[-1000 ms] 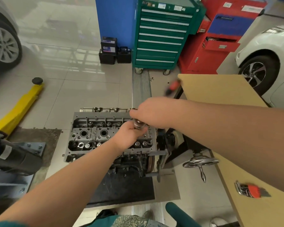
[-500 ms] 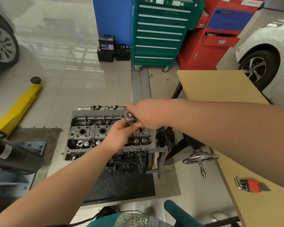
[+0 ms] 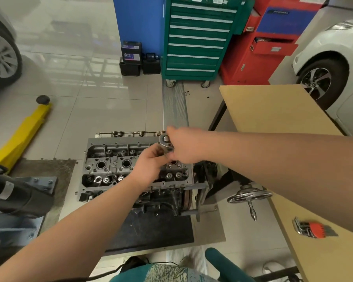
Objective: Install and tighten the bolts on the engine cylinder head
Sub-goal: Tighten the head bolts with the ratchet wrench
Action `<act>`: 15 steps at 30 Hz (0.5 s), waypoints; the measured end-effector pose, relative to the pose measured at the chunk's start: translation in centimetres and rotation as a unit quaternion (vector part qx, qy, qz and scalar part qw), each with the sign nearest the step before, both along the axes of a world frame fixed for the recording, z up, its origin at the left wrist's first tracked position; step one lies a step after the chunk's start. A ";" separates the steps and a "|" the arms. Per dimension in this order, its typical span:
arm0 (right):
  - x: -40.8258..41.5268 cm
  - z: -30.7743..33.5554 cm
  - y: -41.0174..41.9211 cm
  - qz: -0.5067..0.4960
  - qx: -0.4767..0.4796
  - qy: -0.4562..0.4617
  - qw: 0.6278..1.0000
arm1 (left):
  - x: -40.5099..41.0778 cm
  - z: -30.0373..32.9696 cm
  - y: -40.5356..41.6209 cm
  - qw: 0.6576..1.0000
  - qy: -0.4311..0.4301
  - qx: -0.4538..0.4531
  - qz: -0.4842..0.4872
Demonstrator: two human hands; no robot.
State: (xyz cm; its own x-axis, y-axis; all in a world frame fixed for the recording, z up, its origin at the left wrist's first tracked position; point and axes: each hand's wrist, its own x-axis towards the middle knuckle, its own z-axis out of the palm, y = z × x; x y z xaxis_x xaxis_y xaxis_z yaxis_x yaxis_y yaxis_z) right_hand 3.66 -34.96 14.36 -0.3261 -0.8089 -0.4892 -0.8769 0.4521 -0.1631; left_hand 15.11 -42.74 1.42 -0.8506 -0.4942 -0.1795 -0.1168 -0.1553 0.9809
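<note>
The grey engine cylinder head sits on an engine stand, its top full of valve springs and round holes. Above its right end I hold a chrome ratchet wrench, head up. My right hand grips the ratchet's handle, which is hidden under the fingers. My left hand curls around the socket and extension below the ratchet head. The bolt under the socket is hidden by both hands.
A tan workbench at the right carries a small orange-and-metal tool. The stand's chrome handwheel juts toward it. A yellow floor jack lies left; green and red tool cabinets stand behind. Cars flank both sides.
The ratchet head has swung up and to the left over the head's right end. Both hands keep their hold, and the view has tilted slightly.
</note>
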 end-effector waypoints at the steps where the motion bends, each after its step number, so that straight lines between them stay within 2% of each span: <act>1: 0.5 -0.5 0.1 -0.109 0.005 -0.098 0.989 | 0.0 0.0 0.0 1.000 -0.005 -0.011 0.002; 2: 0.9 -0.7 0.1 -0.173 0.007 -0.162 0.971 | 0.0 -0.2 0.2 1.000 -0.010 -0.024 -0.001; 3: 1.1 -0.6 0.0 -0.177 0.011 -0.174 0.969 | 0.0 -0.1 0.5 1.000 -0.012 -0.027 -0.002; 5: 0.9 0.2 -0.5 -0.018 0.035 -0.083 0.996 | -0.1 0.0 0.9 1.000 -0.003 -0.013 -0.001; 6: 0.6 0.8 -0.7 0.079 0.039 -0.031 0.996 | -0.1 -0.1 1.0 1.000 0.004 -0.005 -0.005; 8: -0.5 1.9 -1.1 0.224 0.040 0.057 0.972 | -0.2 0.1 1.0 0.999 0.005 0.001 -0.032; 10: -1.3 2.2 -1.2 0.269 0.018 0.127 0.955 | -0.3 0.1 0.8 0.999 -0.008 -0.003 -0.044; 12: -0.8 1.4 -0.8 0.196 -0.008 0.135 0.971 | -0.3 0.0 0.2 1.000 -0.006 -0.001 -0.018; 13: -0.3 0.9 -0.4 0.100 0.002 0.084 0.991 | -0.1 -0.1 -0.1 1.000 -0.005 0.000 -0.007; 14: 0.3 0.4 0.0 -0.023 0.028 -0.013 0.999 | 0.0 -0.3 -0.3 1.000 -0.008 -0.006 -0.003; 15: 1.2 0.0 0.4 -0.112 0.051 -0.108 0.986 | 0.1 -0.4 -0.3 1.000 -0.014 -0.018 -0.005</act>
